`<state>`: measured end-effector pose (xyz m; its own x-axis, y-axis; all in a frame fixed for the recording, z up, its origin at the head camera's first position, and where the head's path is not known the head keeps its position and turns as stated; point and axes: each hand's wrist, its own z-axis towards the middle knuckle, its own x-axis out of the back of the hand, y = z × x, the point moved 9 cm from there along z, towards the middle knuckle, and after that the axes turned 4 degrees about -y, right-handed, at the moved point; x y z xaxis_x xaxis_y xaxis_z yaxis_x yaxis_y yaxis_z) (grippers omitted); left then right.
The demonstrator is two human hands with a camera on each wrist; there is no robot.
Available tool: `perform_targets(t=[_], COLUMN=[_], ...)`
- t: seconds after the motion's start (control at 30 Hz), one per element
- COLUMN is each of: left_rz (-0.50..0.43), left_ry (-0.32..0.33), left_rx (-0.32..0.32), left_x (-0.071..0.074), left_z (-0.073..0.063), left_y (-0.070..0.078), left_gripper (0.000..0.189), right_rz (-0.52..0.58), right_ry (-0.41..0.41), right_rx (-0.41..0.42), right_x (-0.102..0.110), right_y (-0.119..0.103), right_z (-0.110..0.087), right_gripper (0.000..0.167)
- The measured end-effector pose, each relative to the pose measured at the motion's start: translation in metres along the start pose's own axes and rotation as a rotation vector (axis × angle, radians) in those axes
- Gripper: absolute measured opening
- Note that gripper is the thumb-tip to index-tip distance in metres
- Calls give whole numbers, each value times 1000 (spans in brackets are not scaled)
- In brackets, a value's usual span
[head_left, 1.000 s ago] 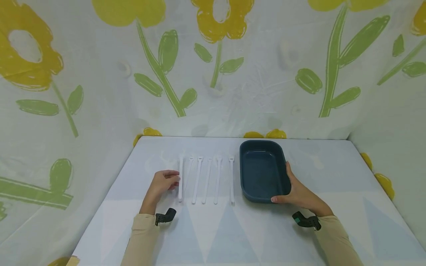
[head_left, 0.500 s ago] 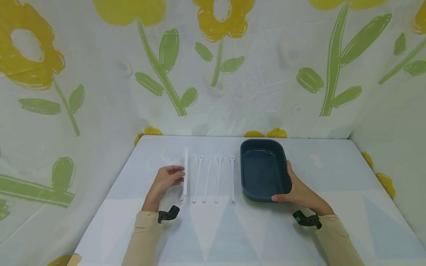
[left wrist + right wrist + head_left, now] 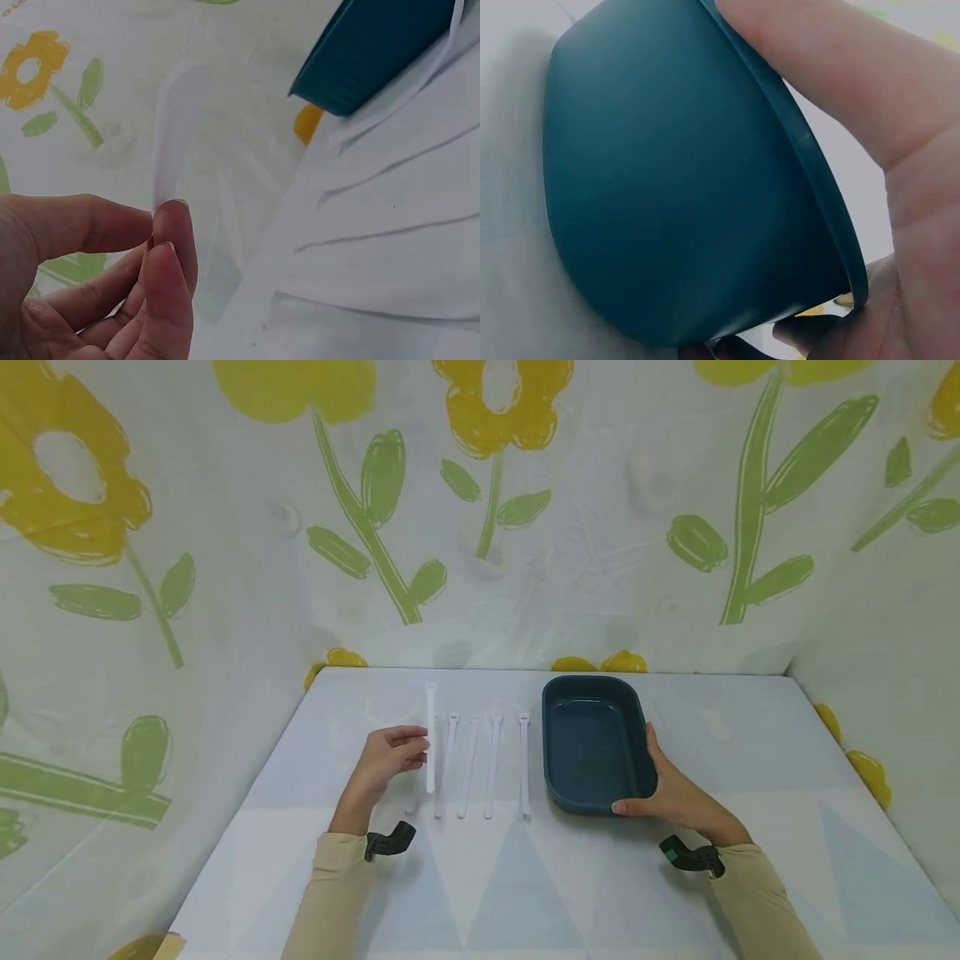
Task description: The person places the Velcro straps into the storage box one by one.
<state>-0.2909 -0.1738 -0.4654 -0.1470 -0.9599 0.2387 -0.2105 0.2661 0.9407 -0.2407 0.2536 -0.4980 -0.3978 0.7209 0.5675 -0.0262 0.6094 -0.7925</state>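
In the head view my left hand [image 3: 388,758] pinches a white cable tie [image 3: 431,710], a flat strip with a wider head, between thumb and fingertips. The left wrist view shows a rounded end of this tie [image 3: 178,120] sticking up past the fingertips. Just right of it, several similar ties [image 3: 492,768] lie roughly side by side on the table, heads at the far end. My right hand [image 3: 671,793] grips the right near corner of a dark teal tub [image 3: 551,777], thumb at its near rim. Up close, the right wrist view shows the tub's outer wall [image 3: 667,165].
The pale table [image 3: 517,893] has a triangle pattern and ends at a back edge below a flower-printed curtain [image 3: 585,560]. More curtain hangs along both sides. Each wrist wears a black camera mount [image 3: 390,841].
My left hand has lifted the cable tie off the table and carried it up and slightly right, toward the other ties. The right hand and tub stay in place.
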Motion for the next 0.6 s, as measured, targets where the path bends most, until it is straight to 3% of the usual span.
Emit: perform_targets(t=[0.6], left_rz=[-70], left_ry=[-31], left_rx=[-62], left_x=[-28], left_z=[3], left_y=[26], left_gripper=[36], right_rz=[6], right_ry=[6], right_rx=[-20], right_x=[2], right_y=[1], right_z=[0], right_gripper=[147])
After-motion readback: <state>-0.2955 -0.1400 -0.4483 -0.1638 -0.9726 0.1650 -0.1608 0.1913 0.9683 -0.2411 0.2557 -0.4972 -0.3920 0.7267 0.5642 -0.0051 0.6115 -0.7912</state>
